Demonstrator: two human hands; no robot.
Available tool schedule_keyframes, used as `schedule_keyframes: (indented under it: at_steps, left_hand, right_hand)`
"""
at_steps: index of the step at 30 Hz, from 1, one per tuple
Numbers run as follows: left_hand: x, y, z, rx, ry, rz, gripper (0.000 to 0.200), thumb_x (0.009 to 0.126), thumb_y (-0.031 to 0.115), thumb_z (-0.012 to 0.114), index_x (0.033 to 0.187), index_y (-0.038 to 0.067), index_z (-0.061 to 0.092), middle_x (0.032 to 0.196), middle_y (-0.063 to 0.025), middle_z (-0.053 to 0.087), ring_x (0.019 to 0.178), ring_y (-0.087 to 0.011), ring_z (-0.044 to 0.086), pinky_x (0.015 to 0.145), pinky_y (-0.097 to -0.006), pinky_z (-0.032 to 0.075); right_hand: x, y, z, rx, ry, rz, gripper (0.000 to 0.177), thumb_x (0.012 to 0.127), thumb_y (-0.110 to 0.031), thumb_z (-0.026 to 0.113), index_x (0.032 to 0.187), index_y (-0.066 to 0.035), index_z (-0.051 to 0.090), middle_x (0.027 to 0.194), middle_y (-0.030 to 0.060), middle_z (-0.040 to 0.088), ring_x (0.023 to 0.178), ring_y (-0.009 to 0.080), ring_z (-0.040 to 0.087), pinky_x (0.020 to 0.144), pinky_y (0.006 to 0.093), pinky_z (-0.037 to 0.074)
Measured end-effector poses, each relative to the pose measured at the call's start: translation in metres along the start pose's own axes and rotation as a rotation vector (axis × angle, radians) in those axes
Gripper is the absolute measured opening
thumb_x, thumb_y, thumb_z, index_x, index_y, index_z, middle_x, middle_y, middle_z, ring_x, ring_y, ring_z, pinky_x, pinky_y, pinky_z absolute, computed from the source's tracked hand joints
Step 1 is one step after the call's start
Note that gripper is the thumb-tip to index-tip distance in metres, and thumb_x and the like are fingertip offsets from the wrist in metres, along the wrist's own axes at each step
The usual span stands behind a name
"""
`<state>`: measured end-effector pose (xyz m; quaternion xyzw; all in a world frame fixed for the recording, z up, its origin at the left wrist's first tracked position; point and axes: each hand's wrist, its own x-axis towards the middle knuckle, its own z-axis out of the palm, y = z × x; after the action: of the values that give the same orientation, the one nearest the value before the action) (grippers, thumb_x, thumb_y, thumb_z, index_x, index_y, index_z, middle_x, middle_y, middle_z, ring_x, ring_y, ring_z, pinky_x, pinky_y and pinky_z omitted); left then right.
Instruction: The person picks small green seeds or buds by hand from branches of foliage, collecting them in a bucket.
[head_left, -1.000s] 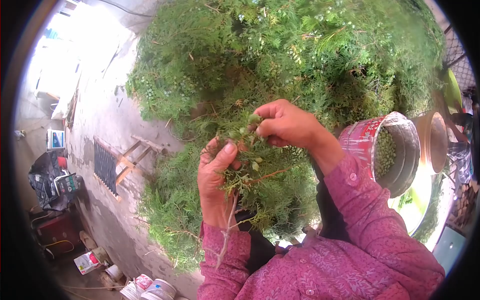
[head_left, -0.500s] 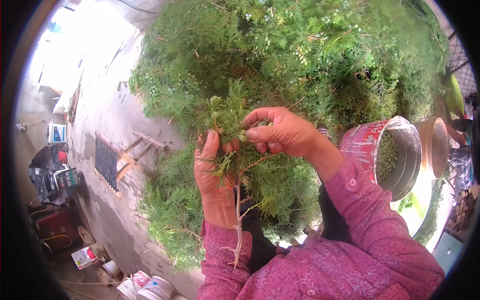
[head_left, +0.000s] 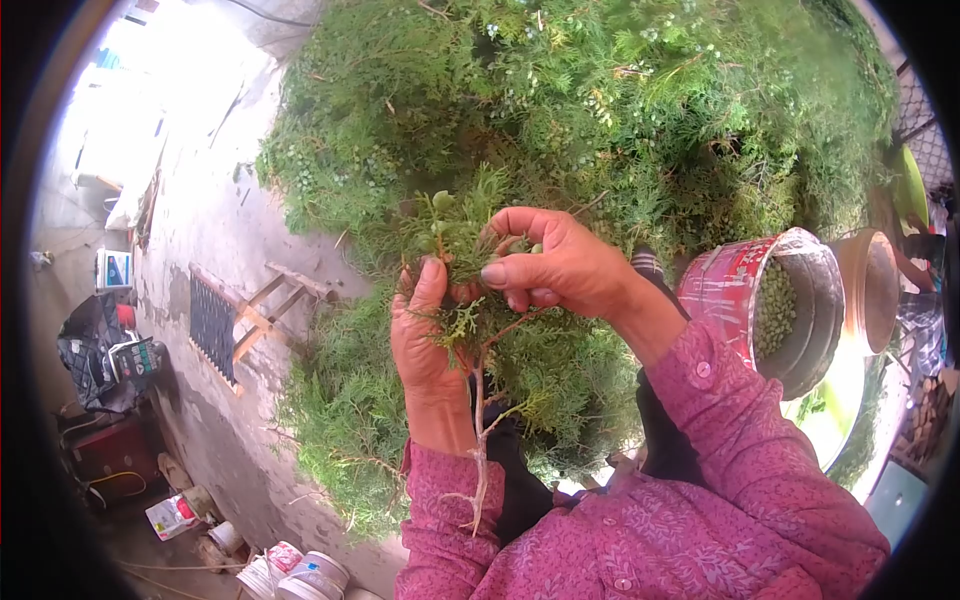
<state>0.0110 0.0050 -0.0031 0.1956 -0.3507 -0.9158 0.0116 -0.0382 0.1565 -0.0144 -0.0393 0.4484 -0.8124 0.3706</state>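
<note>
Sprig (head_left: 462, 300) gripped in closed left hand (head_left: 428, 345); right hand (head_left: 555, 265) pinching its green seeds (head_left: 437, 200).

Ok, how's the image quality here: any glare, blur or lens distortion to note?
Head view: strong fisheye, with black corners and a bent-looking tin at the right edge; the upper left corner is blown out white; the left hand, right hand and the sprig they hold sit in even daylight and look sharp.

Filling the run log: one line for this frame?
left hand: shut on sprig | right hand: pinching sprig top | red tin: green seeds inside
</note>
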Motion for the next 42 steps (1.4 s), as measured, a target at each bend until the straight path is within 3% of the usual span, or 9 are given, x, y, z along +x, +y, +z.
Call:
schedule_keyframes:
  at_steps: [7,13,15,19,25,30,32,40,42]
  left_hand:
    - [0.002,-0.005,-0.008,0.024,0.004,0.012,0.008,0.083,0.008,0.058,0.089,0.003,0.058,0.078,-0.0050,0.061,0.063,-0.0118,0.057,0.058,-0.0248,0.050]
    - [-0.003,-0.006,-0.003,0.117,0.061,-0.020,0.006,0.081,0.009,0.061,0.085,0.006,0.059,0.072,-0.0021,0.060,0.056,-0.0082,0.051,0.052,-0.0220,0.046]
    - [-0.004,-0.004,-0.002,0.121,0.087,-0.015,0.006,0.080,0.009,0.061,0.085,0.006,0.059,0.071,-0.0023,0.060,0.056,-0.0082,0.051,0.052,-0.0221,0.046]
    - [-0.003,-0.004,-0.009,0.060,-0.016,-0.043,0.004,0.081,0.009,0.060,0.083,0.006,0.058,0.067,-0.0021,0.057,0.055,-0.0107,0.051,0.053,-0.0235,0.046]
    - [-0.001,0.004,-0.012,0.035,-0.024,0.031,0.006,0.083,0.009,0.058,0.080,0.004,0.057,0.064,-0.0022,0.056,0.055,-0.0129,0.052,0.055,-0.0237,0.046]
    - [0.006,-0.005,-0.009,0.002,0.055,0.063,0.010,0.084,0.013,0.058,0.082,0.004,0.059,0.068,-0.0028,0.058,0.056,-0.0108,0.051,0.055,-0.0228,0.045]
    - [0.004,-0.008,-0.001,0.182,0.145,-0.026,0.017,0.087,0.020,0.055,0.085,0.003,0.056,0.069,-0.0023,0.053,0.063,-0.0120,0.050,0.059,-0.0255,0.044]
    - [0.000,-0.008,0.002,-0.034,-0.005,-0.110,0.016,0.083,0.016,0.061,0.094,0.004,0.057,0.080,-0.0051,0.061,0.066,-0.0128,0.059,0.057,-0.0246,0.051]
    - [-0.003,-0.010,0.004,0.257,0.017,-0.046,0.021,0.079,0.011,0.065,0.096,0.002,0.057,0.087,-0.0046,0.062,0.072,-0.0118,0.059,0.064,-0.0253,0.050]
  right_hand:
    - [0.003,0.006,-0.005,0.073,0.090,-0.026,0.025,0.075,-0.014,0.067,0.093,-0.005,0.053,0.065,-0.0022,0.055,0.052,0.0043,0.050,0.042,0.0162,0.035]
    - [0.007,0.007,-0.006,-0.374,0.214,-0.144,0.017,0.075,0.000,0.059,0.089,-0.006,0.053,0.062,-0.0023,0.051,0.047,0.0036,0.044,0.039,0.0158,0.031]
    - [0.002,-0.001,-0.010,0.295,-0.007,0.034,0.011,0.072,-0.001,0.060,0.079,-0.006,0.053,0.060,-0.0024,0.050,0.044,0.0044,0.042,0.037,0.0178,0.028]
    - [-0.002,-0.003,-0.014,0.337,-0.005,0.113,0.013,0.070,0.002,0.059,0.078,-0.007,0.052,0.058,-0.0021,0.048,0.043,0.0041,0.039,0.035,0.0180,0.025]
    - [-0.002,-0.015,-0.046,0.663,-0.067,-0.123,0.009,0.075,-0.002,0.055,0.084,-0.004,0.055,0.071,0.0074,0.053,0.044,0.0033,0.038,0.035,0.0154,0.028]
    - [0.003,-0.005,-0.025,0.477,-0.127,-0.021,0.010,0.077,-0.001,0.054,0.086,-0.003,0.055,0.071,0.0059,0.054,0.046,0.0042,0.041,0.038,0.0160,0.030]
    - [0.005,-0.002,-0.020,0.393,-0.076,0.015,0.010,0.076,-0.001,0.056,0.086,-0.003,0.055,0.068,0.0028,0.053,0.048,0.0044,0.043,0.038,0.0164,0.029]
    - [0.004,0.001,-0.010,0.008,0.115,-0.027,0.012,0.075,-0.006,0.062,0.084,-0.003,0.055,0.057,-0.0034,0.048,0.044,0.0030,0.039,0.038,0.0185,0.027]
    - [0.004,0.001,-0.012,-0.006,0.109,-0.039,0.012,0.075,-0.007,0.062,0.084,-0.004,0.055,0.056,-0.0036,0.048,0.043,0.0030,0.038,0.038,0.0187,0.026]
